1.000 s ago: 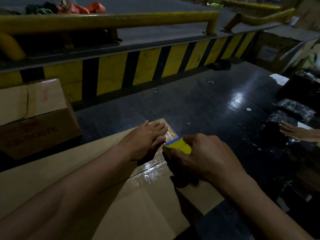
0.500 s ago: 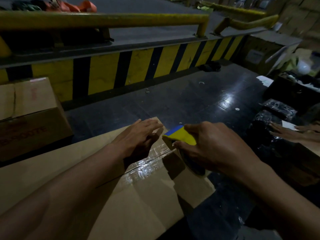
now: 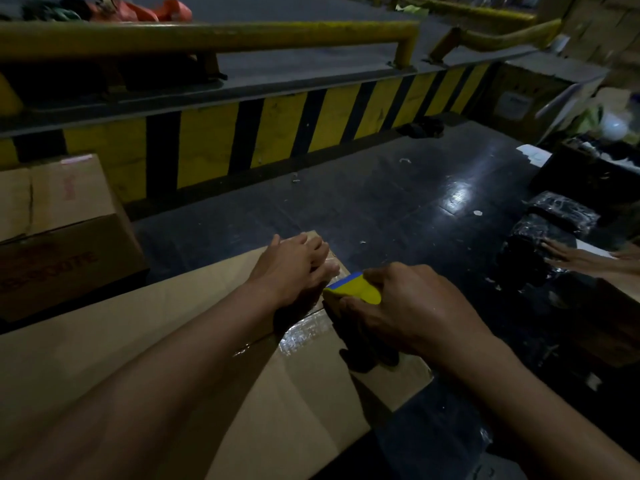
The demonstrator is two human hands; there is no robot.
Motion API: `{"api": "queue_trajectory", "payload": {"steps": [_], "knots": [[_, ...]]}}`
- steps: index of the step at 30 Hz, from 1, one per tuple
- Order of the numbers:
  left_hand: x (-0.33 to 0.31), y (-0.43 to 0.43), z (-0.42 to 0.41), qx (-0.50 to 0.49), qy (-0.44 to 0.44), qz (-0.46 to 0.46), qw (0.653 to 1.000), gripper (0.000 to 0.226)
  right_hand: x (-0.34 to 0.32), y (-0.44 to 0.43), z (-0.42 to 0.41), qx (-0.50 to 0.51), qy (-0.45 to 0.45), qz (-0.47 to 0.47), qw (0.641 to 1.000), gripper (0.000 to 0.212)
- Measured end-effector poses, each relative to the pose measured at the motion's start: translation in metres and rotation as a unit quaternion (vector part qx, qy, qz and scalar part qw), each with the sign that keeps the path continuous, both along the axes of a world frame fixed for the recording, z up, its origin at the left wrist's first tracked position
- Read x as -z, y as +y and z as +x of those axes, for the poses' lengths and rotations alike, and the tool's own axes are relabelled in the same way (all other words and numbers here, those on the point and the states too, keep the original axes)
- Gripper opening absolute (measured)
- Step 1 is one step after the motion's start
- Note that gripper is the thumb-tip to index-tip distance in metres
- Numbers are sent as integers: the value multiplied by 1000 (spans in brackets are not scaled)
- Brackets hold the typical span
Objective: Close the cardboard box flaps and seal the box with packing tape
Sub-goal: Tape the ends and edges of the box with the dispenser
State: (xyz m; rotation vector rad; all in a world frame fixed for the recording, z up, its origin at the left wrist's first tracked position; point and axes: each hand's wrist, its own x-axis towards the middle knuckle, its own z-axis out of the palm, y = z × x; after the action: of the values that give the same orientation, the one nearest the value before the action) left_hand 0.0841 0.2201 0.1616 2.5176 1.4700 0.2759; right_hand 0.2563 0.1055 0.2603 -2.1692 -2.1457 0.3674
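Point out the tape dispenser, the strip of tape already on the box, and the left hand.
tape dispenser (image 3: pixel 356 291): head view, on its yellow body.
strip of tape (image 3: pixel 304 332): head view, on the shiny stretch along the seam.
left hand (image 3: pixel 294 265): head view, on the back of the hand.

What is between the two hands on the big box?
In the head view, shiny clear tape along the box seam lies between the left hand and right hand.

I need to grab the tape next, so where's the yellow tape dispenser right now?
In the head view, the yellow tape dispenser is in the right hand, at the far end of the cardboard box, just right of the left hand.
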Motion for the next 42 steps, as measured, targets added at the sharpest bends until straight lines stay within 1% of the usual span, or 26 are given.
{"api": "queue_trajectory", "payload": {"steps": [3, 6, 9, 13, 14, 17, 20, 24, 27, 30, 32, 34, 36, 38, 42], "knots": [[-5, 2, 1, -11, 29, -11, 999, 54, -4, -4, 6, -11, 17, -21, 1000, 72], [-10, -2, 5, -14, 50, -8, 999, 58, -10, -18, 26, -16, 10, -26, 999, 80], [-5, -10, 4, -9, 47, -16, 999, 62, -10, -34, 34, -11, 20, -20, 1000, 75], [-9, -18, 9, -27, 109, -37, 993, 71, 0, -36, 22, -31, -27, 12, 999, 64], [-9, -22, 13, -31, 106, -33, 993, 73, 0, -37, 21, -29, -27, 11, 999, 63], [-2, -38, 21, -40, 53, -28, 997, 77, 1, -39, 25, -21, -14, 13, 1000, 62], [4, -41, 21, -44, 64, -38, 996, 79, 4, -38, 25, -25, -15, 27, 999, 65], [-1, -41, 21, -46, 68, -45, 996, 79, -1, -45, 32, -27, 17, 6, 999, 63], [-2, -43, 23, -51, 70, -52, 995, 79, -5, -59, 42, -25, 22, 7, 999, 63], [-2, -45, 24, -57, 78, -52, 994, 78, -3, -70, 45, -29, 14, 7, 999, 64], [-5, -46, 27, -70, 86, -51, 993, 77, 0, -71, 42, -30, -3, 15, 999, 60], [-7, -52, 35, -77, 84, -32, 993, 73, 3, -69, 40, -27, -10, 25, 999, 59], [-4, -60, 43, -64, 65, -10, 996, 68, 5, -70, 43, -23, -5, 31, 999, 59], [3, -66, 48, -46, 55, -20, 997, 71, 5, -71, 44, -23, 5, 28, 999, 60], [7, -69, 45, -44, 60, -33, 997, 75, 3, -81, 50, -32, 25, 21, 999, 61]]}}
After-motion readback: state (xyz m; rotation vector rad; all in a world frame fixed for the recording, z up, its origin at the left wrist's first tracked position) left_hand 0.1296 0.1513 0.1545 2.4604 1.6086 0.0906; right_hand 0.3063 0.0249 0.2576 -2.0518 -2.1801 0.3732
